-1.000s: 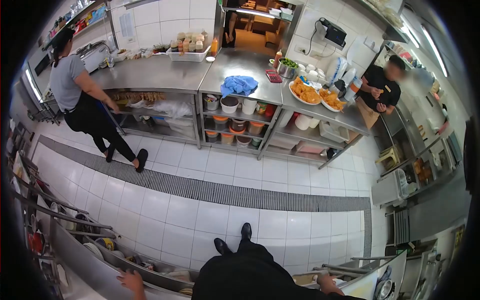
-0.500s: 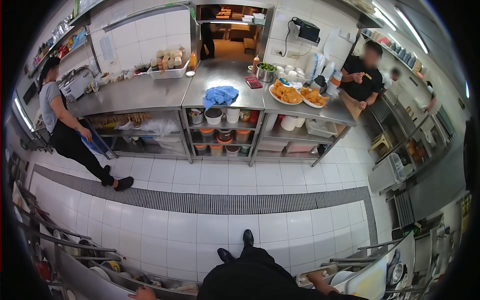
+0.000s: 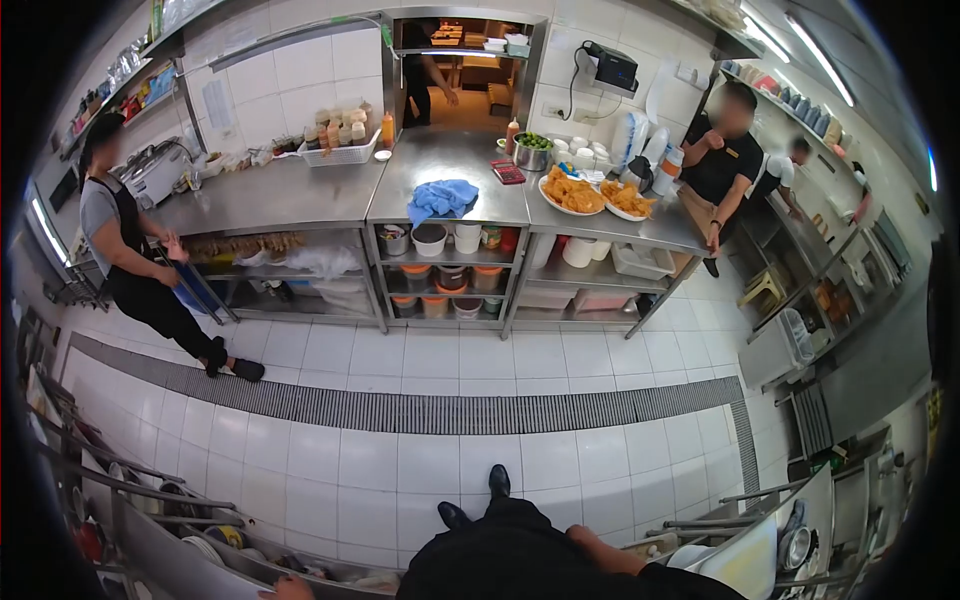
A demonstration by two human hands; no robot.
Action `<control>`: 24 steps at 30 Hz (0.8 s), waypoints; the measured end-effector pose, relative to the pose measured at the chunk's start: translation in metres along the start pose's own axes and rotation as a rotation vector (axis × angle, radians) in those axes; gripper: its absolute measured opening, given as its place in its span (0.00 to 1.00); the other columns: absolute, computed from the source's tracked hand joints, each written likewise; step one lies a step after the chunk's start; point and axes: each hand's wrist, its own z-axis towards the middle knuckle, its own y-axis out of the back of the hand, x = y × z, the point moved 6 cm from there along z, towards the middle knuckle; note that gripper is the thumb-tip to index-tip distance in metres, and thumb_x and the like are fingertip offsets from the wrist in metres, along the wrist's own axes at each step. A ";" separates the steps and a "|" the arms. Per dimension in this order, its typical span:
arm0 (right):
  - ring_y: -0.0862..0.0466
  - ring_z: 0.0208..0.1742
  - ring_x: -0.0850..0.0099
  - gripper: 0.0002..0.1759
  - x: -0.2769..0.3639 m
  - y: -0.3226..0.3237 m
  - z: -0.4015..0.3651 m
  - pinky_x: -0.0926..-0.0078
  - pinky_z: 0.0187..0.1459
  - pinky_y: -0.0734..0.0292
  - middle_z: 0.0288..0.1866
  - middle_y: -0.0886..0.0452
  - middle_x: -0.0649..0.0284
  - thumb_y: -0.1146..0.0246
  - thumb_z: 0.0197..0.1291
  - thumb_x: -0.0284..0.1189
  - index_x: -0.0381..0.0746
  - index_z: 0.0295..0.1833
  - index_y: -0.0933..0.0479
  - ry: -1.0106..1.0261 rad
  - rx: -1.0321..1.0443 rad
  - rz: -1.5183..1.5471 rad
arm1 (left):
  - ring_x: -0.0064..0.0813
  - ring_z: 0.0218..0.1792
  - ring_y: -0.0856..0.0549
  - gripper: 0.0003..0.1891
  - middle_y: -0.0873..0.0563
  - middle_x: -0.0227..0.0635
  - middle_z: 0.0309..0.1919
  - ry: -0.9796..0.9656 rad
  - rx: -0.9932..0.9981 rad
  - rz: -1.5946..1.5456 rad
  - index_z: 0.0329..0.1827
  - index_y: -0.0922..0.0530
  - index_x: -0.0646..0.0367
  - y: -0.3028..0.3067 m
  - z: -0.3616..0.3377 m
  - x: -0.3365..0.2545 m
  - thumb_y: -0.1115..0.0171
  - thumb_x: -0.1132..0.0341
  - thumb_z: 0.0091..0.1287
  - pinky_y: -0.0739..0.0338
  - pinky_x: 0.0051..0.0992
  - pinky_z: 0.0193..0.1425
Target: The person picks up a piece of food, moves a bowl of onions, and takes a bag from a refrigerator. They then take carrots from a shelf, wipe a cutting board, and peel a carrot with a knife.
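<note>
At the bottom edge of the head view, my left hand [image 3: 288, 589] rests at the rim of the steel counter [image 3: 225, 572] behind me, its fingers partly showing and lying along it, with nothing seen in them. My right hand [image 3: 584, 541] is beside the right side of my dark clothing [image 3: 505, 555]; its fingers are blurred and mostly turned from view. Close to the right forearm is a container [image 3: 655, 546] with pale round items. A white cutting board [image 3: 742, 562] lies farther right.
Across the tiled floor, steel tables carry a blue cloth [image 3: 441, 200], plates of fried food [image 3: 574, 195], a pot of green fruit [image 3: 532, 150] and a bottle basket [image 3: 338, 151]. A drain grate [image 3: 430, 413] crosses the floor. People stand left [image 3: 130, 240] and right [image 3: 725, 160].
My right hand has left the counter by the container and moved left to my body. The left person's hands have come up; the right person's one hand has lowered to the table.
</note>
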 end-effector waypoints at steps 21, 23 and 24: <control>0.14 0.28 0.74 0.14 0.066 0.083 0.037 0.77 0.23 0.25 0.33 0.14 0.63 0.35 0.61 0.36 0.38 0.46 0.18 -0.043 0.002 0.668 | 0.60 0.77 0.48 0.17 0.15 0.44 0.52 0.126 -0.167 -0.173 0.44 0.13 0.61 -0.007 0.010 0.004 0.42 0.58 0.63 0.51 0.66 0.74; 0.14 0.28 0.74 0.15 0.081 0.094 0.036 0.78 0.23 0.25 0.33 0.14 0.63 0.35 0.61 0.36 0.37 0.47 0.18 -0.011 -0.012 0.683 | 0.60 0.77 0.48 0.16 0.15 0.43 0.52 0.137 -0.156 -0.187 0.43 0.13 0.61 -0.007 0.011 0.007 0.42 0.59 0.62 0.51 0.66 0.74; 0.14 0.28 0.74 0.15 0.086 0.097 0.040 0.79 0.22 0.25 0.33 0.14 0.62 0.35 0.61 0.37 0.37 0.47 0.18 0.018 -0.028 0.703 | 0.59 0.77 0.48 0.16 0.15 0.43 0.52 0.126 -0.149 -0.199 0.43 0.13 0.61 -0.009 0.011 0.006 0.41 0.59 0.62 0.51 0.65 0.74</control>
